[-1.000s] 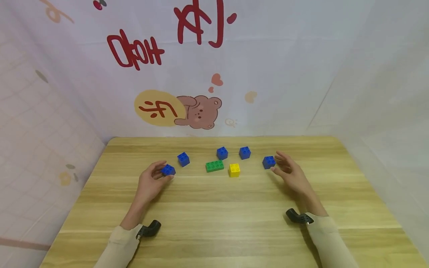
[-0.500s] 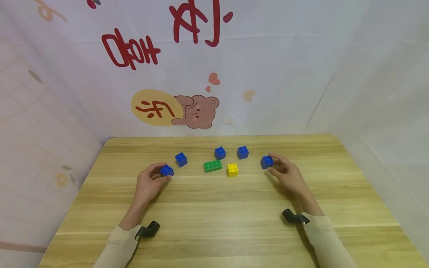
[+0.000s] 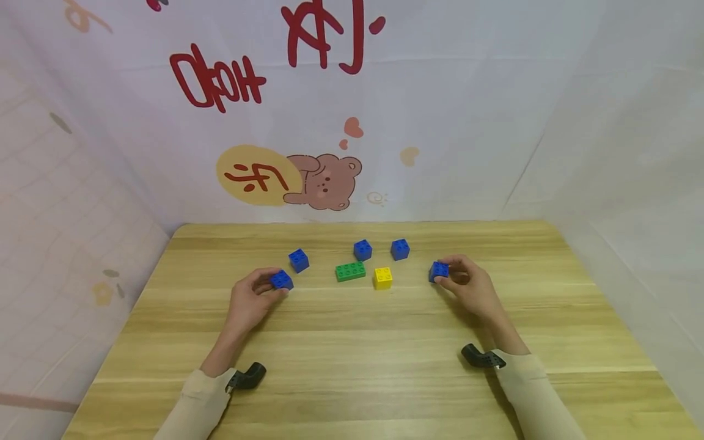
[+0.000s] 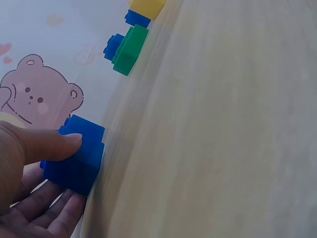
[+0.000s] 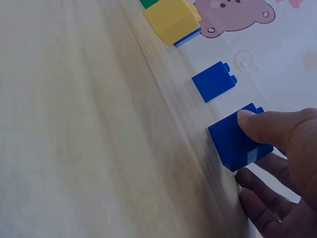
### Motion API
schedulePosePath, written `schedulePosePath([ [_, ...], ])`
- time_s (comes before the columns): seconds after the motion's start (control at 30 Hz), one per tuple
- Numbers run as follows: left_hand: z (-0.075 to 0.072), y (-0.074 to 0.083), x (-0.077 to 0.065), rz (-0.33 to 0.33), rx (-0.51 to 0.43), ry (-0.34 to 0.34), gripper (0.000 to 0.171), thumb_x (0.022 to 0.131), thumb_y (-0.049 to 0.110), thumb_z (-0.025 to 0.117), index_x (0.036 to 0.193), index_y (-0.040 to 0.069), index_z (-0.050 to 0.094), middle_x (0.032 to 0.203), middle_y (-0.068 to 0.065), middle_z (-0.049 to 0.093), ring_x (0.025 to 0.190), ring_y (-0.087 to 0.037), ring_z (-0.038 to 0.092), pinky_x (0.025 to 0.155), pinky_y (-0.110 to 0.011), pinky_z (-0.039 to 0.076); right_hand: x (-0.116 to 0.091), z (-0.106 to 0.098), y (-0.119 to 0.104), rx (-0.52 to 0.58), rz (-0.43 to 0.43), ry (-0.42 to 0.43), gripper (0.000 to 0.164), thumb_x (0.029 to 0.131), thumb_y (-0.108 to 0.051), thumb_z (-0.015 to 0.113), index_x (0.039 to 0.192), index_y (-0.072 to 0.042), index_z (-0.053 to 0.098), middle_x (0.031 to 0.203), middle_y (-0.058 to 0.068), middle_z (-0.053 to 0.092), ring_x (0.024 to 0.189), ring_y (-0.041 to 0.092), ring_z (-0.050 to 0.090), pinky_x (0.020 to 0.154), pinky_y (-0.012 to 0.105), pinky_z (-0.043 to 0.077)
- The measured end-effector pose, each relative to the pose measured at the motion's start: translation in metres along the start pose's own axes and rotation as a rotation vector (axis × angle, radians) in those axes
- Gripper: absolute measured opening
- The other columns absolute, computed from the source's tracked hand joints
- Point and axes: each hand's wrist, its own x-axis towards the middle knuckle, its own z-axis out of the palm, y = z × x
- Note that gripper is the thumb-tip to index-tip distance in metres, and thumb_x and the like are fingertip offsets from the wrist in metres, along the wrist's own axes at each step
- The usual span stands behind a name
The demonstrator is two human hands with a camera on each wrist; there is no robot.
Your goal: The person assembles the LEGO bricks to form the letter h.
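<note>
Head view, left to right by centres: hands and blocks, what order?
Left hand, left-held blue block, left loose blue block, green block, middle loose blue block, yellow block, right loose blue block, right-held blue block, right hand.

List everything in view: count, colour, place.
Table: 1, light wood, lower view.
Wall covering: pieces unclear, white, behind and beside table.
Prints: several, red, pink, yellow, on wall covering.
Green block: 1, green, mid-table.
Yellow block: 1, yellow, right of green block.
Loose blue blocks: 3, blue, toward table's back.
Held blue blocks: 2, blue, leftmost and rightmost.
Wrist devices: 2, black, at cuffs.
Sleeves: 2, beige, lower left and right.
Left grip and right grip: 2, bare, on held blue blocks.
</note>
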Motion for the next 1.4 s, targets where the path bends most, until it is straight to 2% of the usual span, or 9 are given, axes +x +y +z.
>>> schedulePosePath([
  [0.17,0.003,0.002,0.0,-0.001,-0.012,-0.01,0.047,0.087,0.0,0.079,0.132,0.0,0.064,0.132,-0.023,0.065,0.12,-0.038,0.066,0.094,-0.018,0.057,0.0,0.003,-0.005,0.006,-0.001,-0.002,0.043,0.091,-0.03,0.08,0.127,-0.015,0.062,0.12,0.015,0.072,0.11,0.032,0.07,0.093,0.036,0.059],
  [0.37,0.008,0.003,-0.002,-0.021,-0.033,-0.031,0.046,0.087,0.001,0.079,0.131,0.003,0.066,0.13,-0.024,0.066,0.117,-0.038,0.068,0.093,-0.023,0.06,-0.002,0.007,-0.009,-0.005,0.003,-0.038,0.047,0.092,-0.027,0.08,0.134,-0.013,0.062,0.121,0.016,0.072,0.109,0.033,0.069,0.096,0.047,0.059],
  [0.53,0.013,0.003,-0.004,-0.007,-0.052,-0.047,0.044,0.087,0.001,0.08,0.129,0.003,0.066,0.129,-0.024,0.067,0.117,-0.037,0.068,0.093,-0.025,0.06,-0.003,0.011,-0.012,-0.033,0.003,-0.069,0.044,0.091,-0.027,0.08,0.131,-0.016,0.067,0.118,0.013,0.073,0.106,0.03,0.07,0.094,0.042,0.058],
  [0.8,0.019,0.006,-0.007,0.048,-0.044,-0.064,0.043,0.087,0.001,0.08,0.128,0.003,0.067,0.128,-0.022,0.068,0.118,-0.037,0.068,0.1,-0.037,0.058,-0.005,0.014,-0.017,-0.029,0.009,-0.106,0.044,0.089,-0.028,0.082,0.129,-0.019,0.067,0.121,0.008,0.073,0.107,0.028,0.07,0.094,0.041,0.057],
  [0.93,0.019,0.008,-0.008,0.052,-0.036,-0.068,0.043,0.087,0.001,0.08,0.128,0.004,0.068,0.127,-0.022,0.068,0.118,-0.037,0.068,0.1,-0.036,0.058,-0.005,0.017,-0.02,-0.01,-0.015,-0.123,0.043,0.088,-0.03,0.083,0.127,-0.021,0.069,0.121,0.006,0.072,0.105,0.025,0.069,0.093,0.039,0.057],
  [1.1,0.021,0.01,-0.008,0.022,-0.023,-0.079,0.044,0.087,0.003,0.08,0.129,0.007,0.068,0.129,-0.021,0.068,0.118,-0.035,0.068,0.099,-0.033,0.059,-0.005,0.02,-0.024,-0.004,-0.037,-0.135,0.039,0.088,-0.027,0.084,0.124,-0.02,0.07,0.118,0.005,0.073,0.101,0.021,0.068,0.089,0.03,0.058],
  [1.27,0.024,0.011,-0.01,-0.005,-0.018,-0.093,0.046,0.087,0.003,0.08,0.13,0.009,0.068,0.131,-0.02,0.067,0.119,-0.035,0.068,0.099,-0.034,0.059,-0.007,0.024,-0.025,0.023,-0.048,-0.16,0.038,0.087,-0.023,0.084,0.123,-0.018,0.071,0.118,0.007,0.073,0.101,0.022,0.068,0.091,0.035,0.059],
  [1.4,0.027,0.012,-0.012,0.002,-0.017,-0.101,0.046,0.087,0.003,0.08,0.132,0.008,0.067,0.132,-0.019,0.067,0.12,-0.034,0.067,0.101,-0.035,0.058,-0.008,0.027,-0.028,0.02,-0.058,-0.17,0.037,0.087,-0.023,0.084,0.122,-0.018,0.071,0.117,0.005,0.073,0.101,0.019,0.068,0.09,0.031,0.059],
])
